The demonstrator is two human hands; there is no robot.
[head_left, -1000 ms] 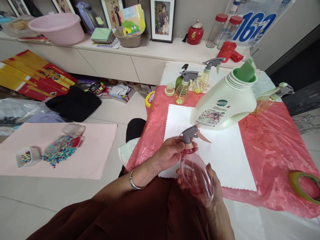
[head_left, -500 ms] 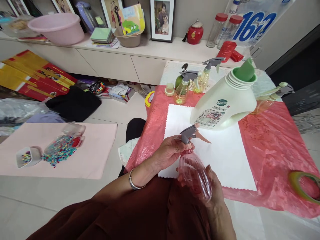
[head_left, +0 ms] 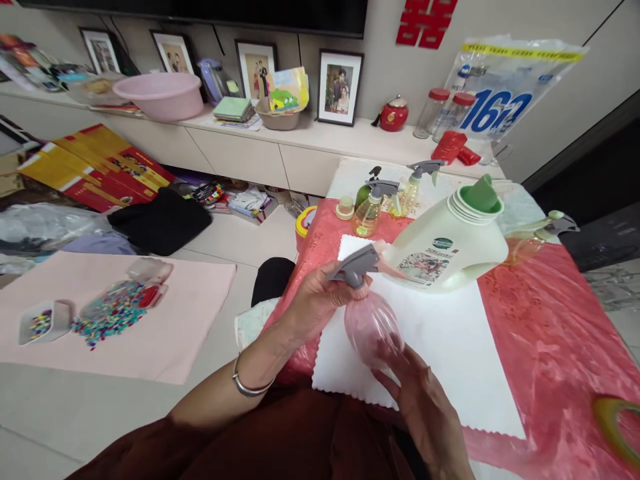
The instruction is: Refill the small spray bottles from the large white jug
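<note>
A clear pink spray bottle (head_left: 369, 323) with a grey trigger head (head_left: 356, 265) is tilted over a white scalloped sheet (head_left: 450, 360). My left hand (head_left: 313, 297) is closed round its neck, just under the head. At the bottle's rounded base, my right hand (head_left: 425, 393) supports it with curved fingers, partly seen through the plastic. Right behind stands a large pale green detergent jug (head_left: 445, 233) with a green funnel-like piece (head_left: 483, 193) in its mouth. To the left of the jug is a small yellowish spray bottle (head_left: 367, 217) beside a pale cap (head_left: 345, 205).
Red plastic film (head_left: 550, 340) covers the table, with a tape roll (head_left: 617, 427) at the right edge. Another spray bottle (head_left: 535, 237) stands behind the jug. At left, a pink mat (head_left: 165, 327) holds scattered beads (head_left: 113, 313). A cabinet (head_left: 240, 147) runs along the wall.
The pink spray bottle has moved up and forward, away from my body, over the white sheet. Both hands moved with it, and the right hand's fingers shifted around its base. The camera view has tilted up.
</note>
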